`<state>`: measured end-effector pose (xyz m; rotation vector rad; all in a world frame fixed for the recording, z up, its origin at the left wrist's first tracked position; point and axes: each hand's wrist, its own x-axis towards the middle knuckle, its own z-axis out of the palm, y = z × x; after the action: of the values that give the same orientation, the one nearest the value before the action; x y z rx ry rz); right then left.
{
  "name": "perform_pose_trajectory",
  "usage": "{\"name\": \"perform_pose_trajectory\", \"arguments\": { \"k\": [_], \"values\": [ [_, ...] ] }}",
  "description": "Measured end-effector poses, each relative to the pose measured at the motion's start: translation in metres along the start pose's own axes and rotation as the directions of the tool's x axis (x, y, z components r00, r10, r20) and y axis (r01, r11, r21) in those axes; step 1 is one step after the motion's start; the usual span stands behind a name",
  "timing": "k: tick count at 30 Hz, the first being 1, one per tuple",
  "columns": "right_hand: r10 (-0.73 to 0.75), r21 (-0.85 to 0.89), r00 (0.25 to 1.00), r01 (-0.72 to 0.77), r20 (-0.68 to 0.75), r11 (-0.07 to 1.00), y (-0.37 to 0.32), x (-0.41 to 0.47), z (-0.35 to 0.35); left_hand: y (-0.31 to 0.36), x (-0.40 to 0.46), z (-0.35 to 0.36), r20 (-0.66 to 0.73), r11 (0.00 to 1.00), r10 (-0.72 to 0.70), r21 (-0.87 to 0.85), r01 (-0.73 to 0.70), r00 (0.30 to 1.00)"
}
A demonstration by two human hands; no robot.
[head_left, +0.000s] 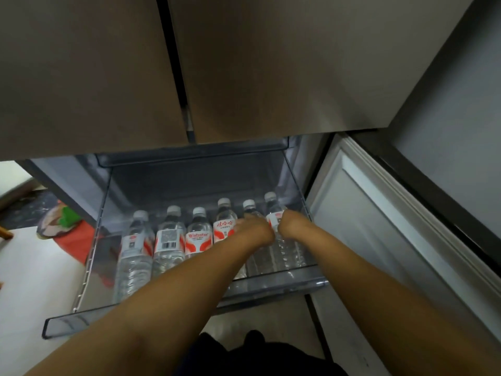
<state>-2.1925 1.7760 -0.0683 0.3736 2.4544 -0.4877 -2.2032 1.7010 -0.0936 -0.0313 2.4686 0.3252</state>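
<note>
The closed upper fridge doors [81, 77] fill the view above you, and the lower door [366, 226] stands open on your right. Below them the clear drawer [65, 322] is pulled out. Six water bottles [168, 240] lie in it side by side, caps toward the back.

Both your arms reach to the right end of the row. Your right grip [291, 223] is curled round the rightmost bottle [287, 253], which lies against the drawer's right wall. Your left grip [252, 229] lies over the fifth bottle [259, 263], just beside it. It is blurred, so I cannot tell whether its fingers close round that bottle.

Watch three things:
- **Rolling:** the bottles are round and lying down, so lifting one out may let its neighbours roll into the gap.
- **Snagging:** the right wall is close, so your knuckles or the bottle could catch on it.
- **Slipping or knocking:** smooth plastic can slip in a loose hold, and a steep lift could knock the bottle on the door edge overhead.
</note>
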Motion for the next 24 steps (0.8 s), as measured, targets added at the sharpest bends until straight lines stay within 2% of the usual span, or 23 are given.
{"name": "perform_pose_trajectory", "arguments": {
  "k": [5,8,12,16,19,22,24],
  "values": [
    [0.014,0.020,1.000,-0.015,0.010,1.000,0.005,-0.008,-0.002,0.000,0.005,0.016,0.049,0.968,-0.048,-0.244,0.059,0.998],
    [-0.002,0.087,1.000,0.000,0.023,0.996,0.005,-0.010,-0.001,-0.005,0.007,0.025,0.117,0.943,-0.057,-0.320,0.092,0.991],
    [0.038,0.171,0.999,-0.036,-0.007,0.985,0.008,-0.008,0.001,-0.007,0.010,0.024,0.119,0.935,-0.068,-0.338,0.105,0.991],
    [0.093,0.216,0.995,-0.086,-0.025,0.973,0.014,0.002,0.006,-0.015,0.015,0.021,0.135,0.852,-0.028,-0.515,0.094,0.990],
    [0.165,0.179,0.986,-0.162,-0.004,0.971,0.010,0.013,0.006,-0.024,0.012,0.011,0.076,0.789,0.058,-0.614,0.001,0.995],
    [0.213,0.361,0.975,-0.219,0.055,0.907,-0.001,0.025,0.009,-0.037,0.015,-0.005,-0.013,0.718,0.127,-0.689,-0.101,0.992],
    [0.220,0.358,0.970,-0.242,0.102,0.902,-0.003,0.034,0.018,-0.051,0.022,-0.021,-0.031,0.653,0.111,-0.751,-0.096,0.993]
  ]
}}
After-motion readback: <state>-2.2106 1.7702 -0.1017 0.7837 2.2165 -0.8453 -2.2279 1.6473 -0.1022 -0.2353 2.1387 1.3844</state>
